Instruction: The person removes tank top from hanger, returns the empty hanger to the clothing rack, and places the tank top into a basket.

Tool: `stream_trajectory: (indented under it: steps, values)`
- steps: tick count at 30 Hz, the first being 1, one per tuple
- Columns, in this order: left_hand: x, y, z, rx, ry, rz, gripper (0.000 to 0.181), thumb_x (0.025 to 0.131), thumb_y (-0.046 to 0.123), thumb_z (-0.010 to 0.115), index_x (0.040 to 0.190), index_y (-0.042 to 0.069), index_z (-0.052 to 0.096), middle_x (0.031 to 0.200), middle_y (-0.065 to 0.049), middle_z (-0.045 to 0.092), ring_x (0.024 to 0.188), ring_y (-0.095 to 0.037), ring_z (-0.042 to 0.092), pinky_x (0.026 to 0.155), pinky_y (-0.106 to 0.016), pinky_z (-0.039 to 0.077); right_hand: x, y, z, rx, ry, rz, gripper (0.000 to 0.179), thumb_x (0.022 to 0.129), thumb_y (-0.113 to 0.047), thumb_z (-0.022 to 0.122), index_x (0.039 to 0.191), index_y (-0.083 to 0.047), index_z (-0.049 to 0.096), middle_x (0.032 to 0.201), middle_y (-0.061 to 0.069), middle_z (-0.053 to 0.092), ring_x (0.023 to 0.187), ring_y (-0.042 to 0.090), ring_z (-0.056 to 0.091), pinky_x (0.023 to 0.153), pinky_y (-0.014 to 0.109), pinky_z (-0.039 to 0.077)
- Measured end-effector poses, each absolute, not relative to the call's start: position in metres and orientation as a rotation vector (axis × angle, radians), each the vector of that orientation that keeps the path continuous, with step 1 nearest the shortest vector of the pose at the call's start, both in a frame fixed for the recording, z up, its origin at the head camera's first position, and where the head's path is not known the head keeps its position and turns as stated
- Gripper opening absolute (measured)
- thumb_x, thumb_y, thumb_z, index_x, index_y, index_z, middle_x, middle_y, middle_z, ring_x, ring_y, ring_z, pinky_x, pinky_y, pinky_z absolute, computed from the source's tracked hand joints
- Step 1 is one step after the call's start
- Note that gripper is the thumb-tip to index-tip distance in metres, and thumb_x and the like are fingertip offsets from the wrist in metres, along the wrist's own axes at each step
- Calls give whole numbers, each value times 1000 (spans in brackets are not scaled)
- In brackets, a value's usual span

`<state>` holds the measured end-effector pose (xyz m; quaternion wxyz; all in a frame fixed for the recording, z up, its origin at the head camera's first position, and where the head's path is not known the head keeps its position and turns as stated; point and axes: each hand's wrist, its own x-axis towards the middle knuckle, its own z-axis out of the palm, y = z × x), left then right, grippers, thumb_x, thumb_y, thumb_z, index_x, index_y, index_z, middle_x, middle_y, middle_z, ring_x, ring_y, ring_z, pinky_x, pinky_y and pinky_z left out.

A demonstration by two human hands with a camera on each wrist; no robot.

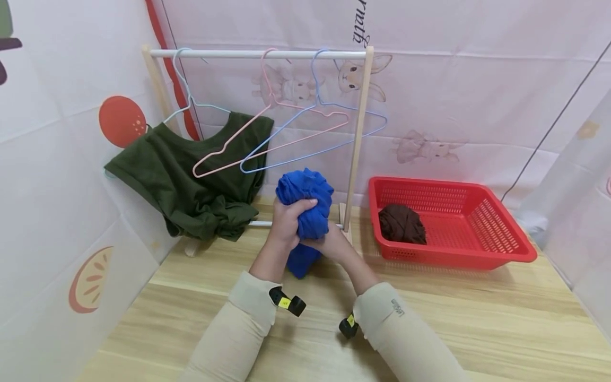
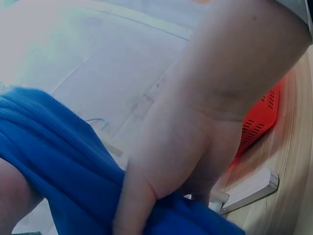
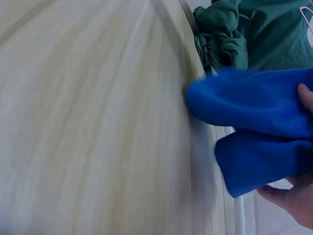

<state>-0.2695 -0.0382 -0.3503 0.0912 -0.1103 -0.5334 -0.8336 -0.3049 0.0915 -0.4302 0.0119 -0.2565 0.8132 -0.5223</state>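
A bunched blue ribbed garment [image 1: 307, 204] is held up in front of the rack by both hands. My left hand [image 1: 286, 220] grips its left side, the thumb lying across the folds. From below and to the right, my right hand [image 1: 331, 244] holds it, its fingers largely hidden by the fabric. One loose end of the garment droops beneath the hands. In the right wrist view, two folded lobes of the blue garment [image 3: 259, 105] stick out over the wooden table [image 3: 98, 122].
A wooden rack with a white rail [image 1: 229, 53] carries a dark green shirt [image 1: 200, 164] on a mint hanger, plus a bare pink hanger [image 1: 267, 106] and blue hanger [image 1: 316, 103]. At right, a red basket [image 1: 477, 254] contains a bundled dark brown cloth [image 1: 402, 224].
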Motion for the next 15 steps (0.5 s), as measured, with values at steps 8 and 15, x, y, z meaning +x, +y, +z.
stream_trajectory:
  steps: [8, 15]
  values:
    - [-261, -45, -349, -431, -1666, -2654, 63, 84, 19, 60, 140, 13, 30, 138, -10, 42, 125, -25, 43, 112, -41, 31, -313, 109, -425, -794, 2859, -1327, 48, 81, -23, 76, 120, 1, 62, 115, 16, 69, 105, 28, 65, 92, 43, 53]
    - [-266, -63, -350, -624, -1914, -2621, 65, 88, 23, 53, 144, 10, 24, 144, -14, 35, 128, -29, 37, 115, -50, 27, -316, 122, -416, -537, 2797, -1524, 28, 89, -30, 67, 108, -10, 69, 96, 11, 71, 83, 21, 63, 73, 36, 54]
